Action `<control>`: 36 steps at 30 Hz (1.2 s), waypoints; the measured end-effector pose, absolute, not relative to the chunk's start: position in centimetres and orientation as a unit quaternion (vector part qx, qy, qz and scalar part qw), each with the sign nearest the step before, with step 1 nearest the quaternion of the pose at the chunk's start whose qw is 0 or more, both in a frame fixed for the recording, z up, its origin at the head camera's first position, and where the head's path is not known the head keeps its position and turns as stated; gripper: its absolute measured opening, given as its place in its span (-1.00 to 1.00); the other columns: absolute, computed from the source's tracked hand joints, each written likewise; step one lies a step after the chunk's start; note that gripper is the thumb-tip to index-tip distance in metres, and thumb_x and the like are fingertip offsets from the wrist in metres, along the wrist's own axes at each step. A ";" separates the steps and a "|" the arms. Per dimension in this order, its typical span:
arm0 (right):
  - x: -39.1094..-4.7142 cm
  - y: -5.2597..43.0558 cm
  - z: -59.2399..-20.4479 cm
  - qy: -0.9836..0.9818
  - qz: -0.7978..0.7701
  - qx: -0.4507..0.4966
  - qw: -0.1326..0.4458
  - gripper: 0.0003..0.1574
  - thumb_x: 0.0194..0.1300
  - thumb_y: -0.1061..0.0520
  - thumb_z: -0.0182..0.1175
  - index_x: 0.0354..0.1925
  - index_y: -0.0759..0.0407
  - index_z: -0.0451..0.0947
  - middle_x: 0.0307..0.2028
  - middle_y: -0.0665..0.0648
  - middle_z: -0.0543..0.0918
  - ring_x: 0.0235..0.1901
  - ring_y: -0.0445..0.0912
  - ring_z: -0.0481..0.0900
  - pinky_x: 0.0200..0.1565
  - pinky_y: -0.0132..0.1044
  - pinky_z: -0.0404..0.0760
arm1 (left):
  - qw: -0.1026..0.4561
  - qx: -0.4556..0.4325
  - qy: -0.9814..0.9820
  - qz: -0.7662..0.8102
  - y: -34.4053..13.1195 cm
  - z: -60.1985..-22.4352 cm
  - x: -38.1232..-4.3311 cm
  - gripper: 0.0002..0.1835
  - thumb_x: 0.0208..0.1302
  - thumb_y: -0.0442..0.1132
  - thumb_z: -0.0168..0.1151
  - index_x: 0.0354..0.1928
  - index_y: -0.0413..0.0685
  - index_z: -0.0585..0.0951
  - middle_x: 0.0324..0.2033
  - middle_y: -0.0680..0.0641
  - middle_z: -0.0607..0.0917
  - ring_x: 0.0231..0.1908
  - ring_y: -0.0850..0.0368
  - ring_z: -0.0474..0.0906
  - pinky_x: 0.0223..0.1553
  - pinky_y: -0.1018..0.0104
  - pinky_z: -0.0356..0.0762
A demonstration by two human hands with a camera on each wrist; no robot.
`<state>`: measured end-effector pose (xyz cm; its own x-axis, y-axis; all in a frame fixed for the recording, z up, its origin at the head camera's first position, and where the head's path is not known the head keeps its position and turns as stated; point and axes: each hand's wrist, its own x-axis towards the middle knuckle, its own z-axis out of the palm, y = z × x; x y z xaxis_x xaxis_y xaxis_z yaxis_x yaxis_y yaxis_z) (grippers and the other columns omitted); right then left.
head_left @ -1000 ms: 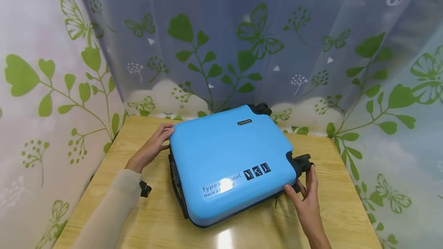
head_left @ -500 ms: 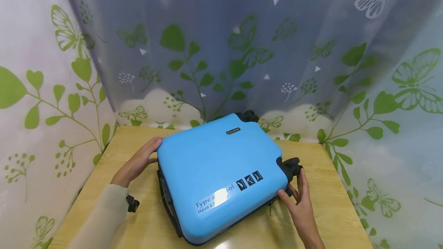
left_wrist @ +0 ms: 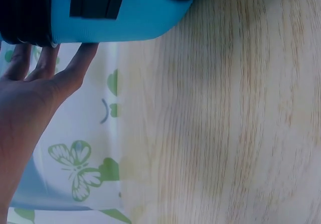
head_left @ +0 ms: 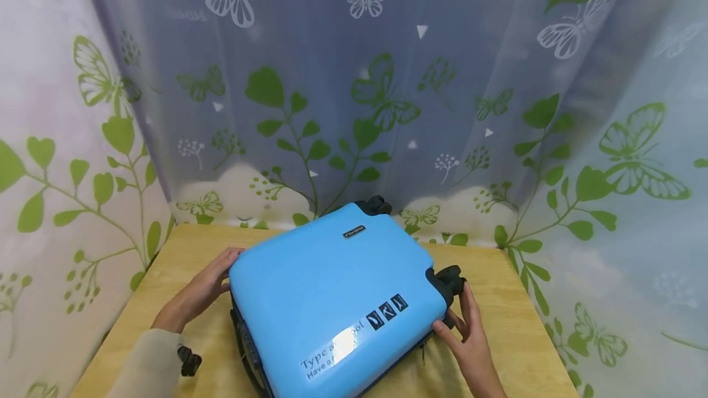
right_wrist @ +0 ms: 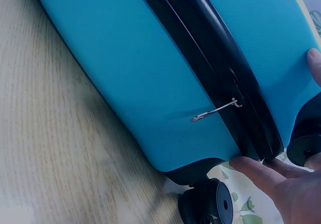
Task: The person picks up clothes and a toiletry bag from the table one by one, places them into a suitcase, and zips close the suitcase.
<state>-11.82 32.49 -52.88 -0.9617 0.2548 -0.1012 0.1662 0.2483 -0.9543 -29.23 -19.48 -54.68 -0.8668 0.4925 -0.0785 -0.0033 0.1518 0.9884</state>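
A light blue hard-shell suitcase (head_left: 332,287) lies flat and at an angle on the wooden table, wheel end to the right. My left hand (head_left: 201,293) rests against its far left corner; in the left wrist view its fingers (left_wrist: 80,63) reach out fairly straight to the shell. At the near right corner, my right hand (head_left: 470,343) grips the shell beside a black caster wheel (head_left: 450,280), with the thumb on the shell's edge. A metal zipper pull (right_wrist: 213,113) hangs from the black seam in the right wrist view. Some fingertips are hidden behind the case.
The wooden table (head_left: 525,349) carries the case. Patterned curtains (head_left: 310,91) with leaves and butterflies stand behind it and on both sides. A second caster wheel (head_left: 376,204) lies near the back curtain. A black handle (head_left: 246,349) runs along the case's left side.
The head view has tilted up, so everything sits lower and further left. The suitcase appears turned slightly, its left end nearer me. Both hands stay at their corners.
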 end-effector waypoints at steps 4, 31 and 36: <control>-12.1 32.6 -53.0 -0.788 0.603 -0.123 0.031 0.35 0.59 -0.05 0.36 0.80 -0.25 -0.45 0.78 0.22 -0.32 0.66 0.43 0.11 0.42 0.12 0.58 | 0.213 0.170 0.730 0.626 -19.9 -55.0 -29.0 -0.26 0.81 0.21 -0.40 0.71 -0.16 0.17 0.69 -0.34 0.12 0.70 -0.46 -0.13 0.53 -0.66 0.02; -14.6 32.9 -52.8 -0.776 0.628 -0.045 0.041 0.19 0.64 0.14 0.25 0.80 -0.31 -0.29 0.80 0.11 -0.20 0.67 0.35 0.12 0.15 -0.60 0.55 | 0.257 0.215 0.685 0.647 -22.4 -55.6 -28.2 -0.44 0.83 0.09 -0.39 0.59 0.05 0.34 0.43 0.19 0.47 0.39 0.37 0.47 0.36 0.31 0.46; -14.2 32.7 -53.2 -0.766 0.640 -0.053 0.037 0.18 0.64 0.16 0.25 0.80 -0.30 -0.28 0.80 0.13 -0.22 0.66 0.34 0.12 0.15 -0.59 0.57 | 0.255 0.208 0.693 0.641 -22.4 -55.8 -27.7 -0.40 0.82 0.11 -0.36 0.63 -0.02 0.30 0.47 0.12 0.43 0.41 0.35 0.42 0.45 0.05 0.38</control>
